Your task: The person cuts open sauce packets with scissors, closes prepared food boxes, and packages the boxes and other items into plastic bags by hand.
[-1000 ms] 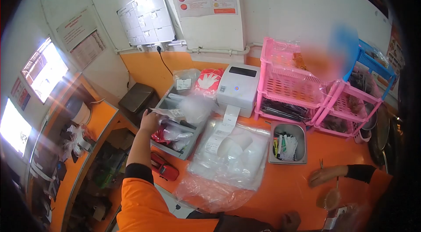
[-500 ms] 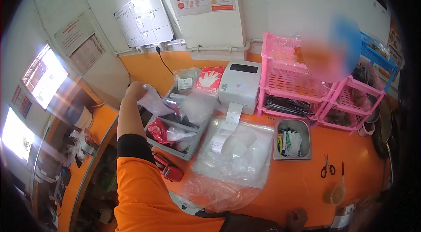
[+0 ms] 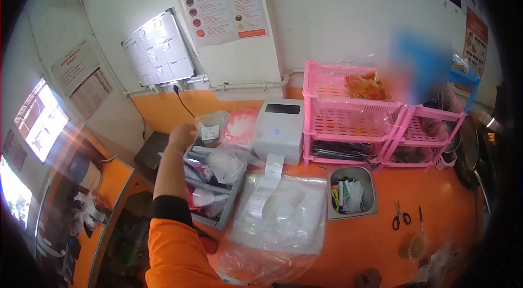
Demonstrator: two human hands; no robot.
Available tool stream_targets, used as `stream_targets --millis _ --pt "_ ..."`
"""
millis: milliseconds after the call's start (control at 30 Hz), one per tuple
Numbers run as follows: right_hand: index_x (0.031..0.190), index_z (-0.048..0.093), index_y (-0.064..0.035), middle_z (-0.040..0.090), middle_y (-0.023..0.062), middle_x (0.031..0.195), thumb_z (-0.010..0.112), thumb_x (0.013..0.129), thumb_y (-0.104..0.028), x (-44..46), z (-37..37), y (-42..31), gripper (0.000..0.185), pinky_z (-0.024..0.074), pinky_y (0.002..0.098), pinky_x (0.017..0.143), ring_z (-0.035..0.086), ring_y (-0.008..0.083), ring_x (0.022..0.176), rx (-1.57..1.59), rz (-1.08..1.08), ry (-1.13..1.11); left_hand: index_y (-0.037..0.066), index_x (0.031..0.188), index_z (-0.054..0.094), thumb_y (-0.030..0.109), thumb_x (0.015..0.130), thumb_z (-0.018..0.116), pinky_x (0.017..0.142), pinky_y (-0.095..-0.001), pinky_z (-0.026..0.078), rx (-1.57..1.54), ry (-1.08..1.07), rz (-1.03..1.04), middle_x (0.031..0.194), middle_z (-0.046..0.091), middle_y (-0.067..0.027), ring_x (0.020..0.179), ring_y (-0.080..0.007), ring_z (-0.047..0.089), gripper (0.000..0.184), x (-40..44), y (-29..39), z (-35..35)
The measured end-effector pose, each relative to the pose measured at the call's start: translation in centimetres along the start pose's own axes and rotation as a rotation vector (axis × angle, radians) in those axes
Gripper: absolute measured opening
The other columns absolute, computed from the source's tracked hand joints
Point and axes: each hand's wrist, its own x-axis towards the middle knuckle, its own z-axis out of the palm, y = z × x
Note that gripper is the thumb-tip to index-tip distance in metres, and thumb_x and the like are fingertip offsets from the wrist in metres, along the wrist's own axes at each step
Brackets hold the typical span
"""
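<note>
My left hand (image 3: 183,136) is over the back left corner of the grey divided tray (image 3: 231,203), next to a clear labelled bag (image 3: 208,131). Its fingers are too unclear to tell whether they hold anything. Plastic packets and a cloudy bag (image 3: 226,165) fill the tray. At the bottom edge a dark rounded shape (image 3: 368,278) may be my right hand; its fingers cannot be made out. Clear plastic bags (image 3: 283,217) lie beside the tray, with a paper label strip (image 3: 261,195) over them from the white printer (image 3: 279,130).
Pink racks (image 3: 348,116) stand right of the printer. In front are a metal container (image 3: 352,214) of pens and sachets, scissors (image 3: 401,216) and a strainer-like tool (image 3: 418,245). A red device (image 3: 208,244) lies beside my left sleeve. An orange shelf (image 3: 117,184) stands at left.
My left hand pulled a clear bag up and left, then moved toward the tray's back corner; that bag no longer shows in it. An orange-sleeved arm by the scissors has left view.
</note>
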Motion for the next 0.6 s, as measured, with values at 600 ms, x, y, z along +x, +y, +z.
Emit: stream_targets --millis 600 --pt "0.082 0.064 -0.0033 0.06 0.0143 0.08 0.06 0.083 -0.026 0.2 0.2 0.3 0.023 0.0465 0.0373 0.064 0.057 0.0296 0.072 0.049 0.033 -0.047 -0.004 0.102 0.058 0.012 0.089 0.048 0.068 -0.0264 0.044 -1.171 -0.002 -0.233 0.084 0.06 -0.0022 0.073 -0.0095 0.054 0.023 -0.9 -1.4 -1.2"
